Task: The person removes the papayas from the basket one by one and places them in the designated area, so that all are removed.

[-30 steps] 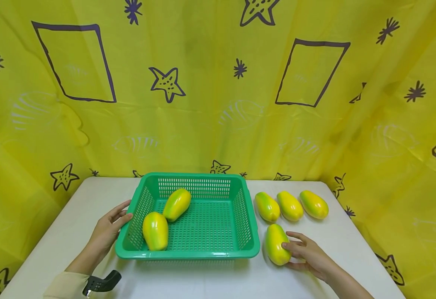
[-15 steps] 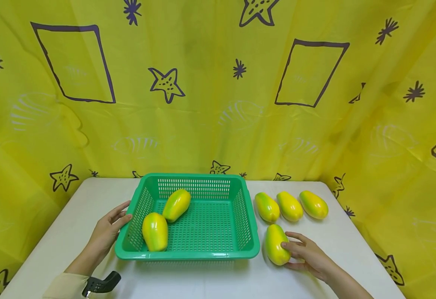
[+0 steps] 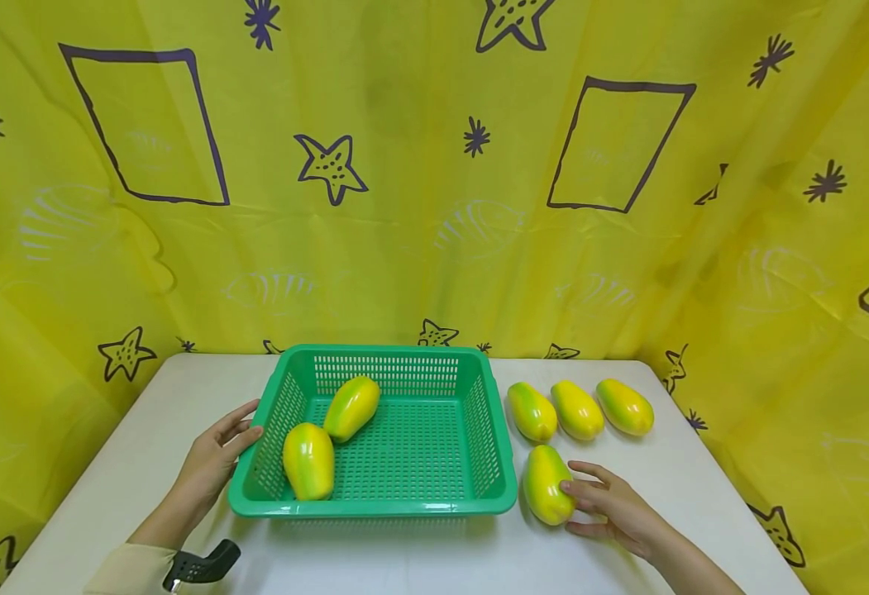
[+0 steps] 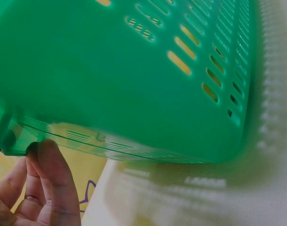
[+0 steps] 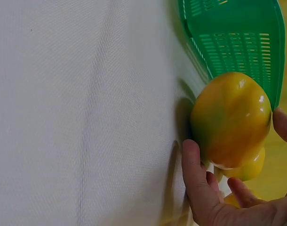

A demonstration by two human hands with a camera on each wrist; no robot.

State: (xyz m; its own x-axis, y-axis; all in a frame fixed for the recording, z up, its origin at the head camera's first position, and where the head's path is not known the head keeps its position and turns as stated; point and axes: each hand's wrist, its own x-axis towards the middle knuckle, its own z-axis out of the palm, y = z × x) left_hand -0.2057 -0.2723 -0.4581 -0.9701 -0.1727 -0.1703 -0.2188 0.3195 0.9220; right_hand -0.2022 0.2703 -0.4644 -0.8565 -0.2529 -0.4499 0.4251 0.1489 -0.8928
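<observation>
While its fingers stand apart, the right hand (image 3: 616,512) touches the nearest papaya (image 3: 546,487) with a fingertip and does not look clamped on it. That papaya lies on the table (image 3: 374,562) between this hand and the green basket (image 3: 374,507), the spread perhaps fitted to its rounded side. Three more papayas (image 3: 578,411) lie in a row beyond the hand. The left hand (image 3: 213,453) touches the basket's nearest rim, probably to steady it; whether its fingers hook round cannot be told. Two other papayas (image 3: 309,461) lie inside, to that hand's right.

green basket (image 4: 110,94) and both hands (image 4: 51,186) (image 5: 247,214) cropped in wrist views, farther fruit (image 5: 251,168) partly hidden behind nearest fruit (image 5: 232,120)
</observation>
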